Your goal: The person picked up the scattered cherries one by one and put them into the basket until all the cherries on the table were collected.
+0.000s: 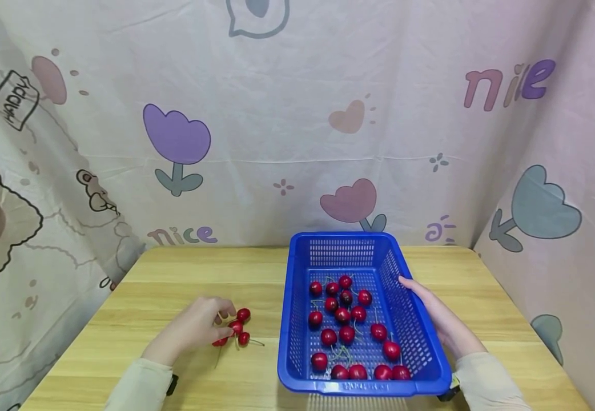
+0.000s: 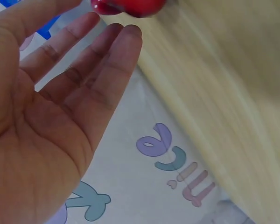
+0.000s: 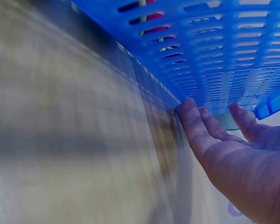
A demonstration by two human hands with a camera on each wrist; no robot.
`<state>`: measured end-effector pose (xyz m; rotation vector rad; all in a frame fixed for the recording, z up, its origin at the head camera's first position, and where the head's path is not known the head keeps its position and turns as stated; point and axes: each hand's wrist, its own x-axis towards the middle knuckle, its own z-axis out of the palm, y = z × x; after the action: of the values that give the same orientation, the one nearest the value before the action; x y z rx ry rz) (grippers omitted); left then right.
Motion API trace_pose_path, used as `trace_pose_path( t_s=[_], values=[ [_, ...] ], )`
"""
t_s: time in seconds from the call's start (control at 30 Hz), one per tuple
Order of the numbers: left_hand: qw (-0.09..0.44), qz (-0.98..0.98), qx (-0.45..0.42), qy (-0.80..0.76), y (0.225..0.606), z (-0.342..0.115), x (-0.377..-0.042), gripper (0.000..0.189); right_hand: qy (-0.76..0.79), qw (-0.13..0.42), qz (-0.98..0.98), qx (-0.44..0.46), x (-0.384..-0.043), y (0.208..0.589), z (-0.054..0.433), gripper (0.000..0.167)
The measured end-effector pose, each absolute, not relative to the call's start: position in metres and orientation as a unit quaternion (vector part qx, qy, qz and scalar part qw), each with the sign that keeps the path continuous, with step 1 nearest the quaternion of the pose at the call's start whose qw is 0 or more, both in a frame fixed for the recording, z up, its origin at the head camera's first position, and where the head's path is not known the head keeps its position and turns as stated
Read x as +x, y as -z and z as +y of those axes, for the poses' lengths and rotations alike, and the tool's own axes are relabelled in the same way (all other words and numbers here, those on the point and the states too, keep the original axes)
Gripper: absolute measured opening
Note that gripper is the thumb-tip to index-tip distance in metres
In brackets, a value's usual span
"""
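On the left of the table my left hand (image 1: 202,325) reaches into a small group of stemmed cherries (image 1: 244,338). Its thumb and forefinger are spread beside a cherry (image 1: 236,327); in the left wrist view, red cherries (image 2: 142,5) lie just past the fingertips, partly cut off. A blue plastic basket (image 1: 288,319) with slotted walls stands to the right, holding several cherries (image 1: 346,334). My right hand (image 1: 443,322) holds its right side near the rim. In the right wrist view, fingers (image 3: 196,126) lie along the outer wall; part of that grip is hidden.
Pale wooden tabletop (image 1: 200,268) lies under everything. A printed cloth (image 1: 266,114) hangs at the back and along both sides, meeting the table's rear edge. Table surface shows between the loose cherries and the basket.
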<state>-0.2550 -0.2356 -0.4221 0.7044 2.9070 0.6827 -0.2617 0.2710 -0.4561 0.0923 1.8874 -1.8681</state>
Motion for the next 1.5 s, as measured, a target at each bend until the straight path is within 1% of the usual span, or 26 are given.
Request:
trace_pose_path(
  t_s=[0.27, 0.63, 0.77, 0.93, 1.03, 1.3, 1.5],
  values=[
    [0.032, 0.943, 0.235, -0.232, 0.436, -0.244, -0.25, 0.02, 0.68, 0.24, 0.692, 0.034, -0.262, 0.455, 0.27, 0.091],
    [0.014, 0.943, 0.229, -0.239, 0.443, -0.251, -0.245, 0.024, 0.679, 0.229, 0.695, 0.055, -0.263, 0.456, 0.268, 0.091],
    [0.024, 0.944, 0.217, -0.248, 0.442, -0.253, -0.243, 0.024, 0.68, 0.232, 0.693, 0.047, -0.264, 0.455, 0.269, 0.091],
    [0.028, 0.941, 0.222, -0.252, 0.442, -0.256, -0.242, 0.025, 0.686, 0.247, 0.684, 0.025, -0.267, 0.453, 0.27, 0.09],
    [0.026, 0.942, 0.223, -0.249, 0.442, -0.258, -0.24, 0.026, 0.684, 0.246, 0.686, 0.029, -0.267, 0.454, 0.27, 0.091],
    [0.038, 0.95, 0.189, -0.248, 0.441, -0.256, -0.239, 0.027, 0.68, 0.239, 0.692, 0.043, -0.264, 0.455, 0.271, 0.092],
    [0.039, 0.95, 0.189, -0.246, 0.441, -0.256, -0.238, 0.025, 0.68, 0.241, 0.692, 0.041, -0.263, 0.454, 0.271, 0.092]
  ],
)
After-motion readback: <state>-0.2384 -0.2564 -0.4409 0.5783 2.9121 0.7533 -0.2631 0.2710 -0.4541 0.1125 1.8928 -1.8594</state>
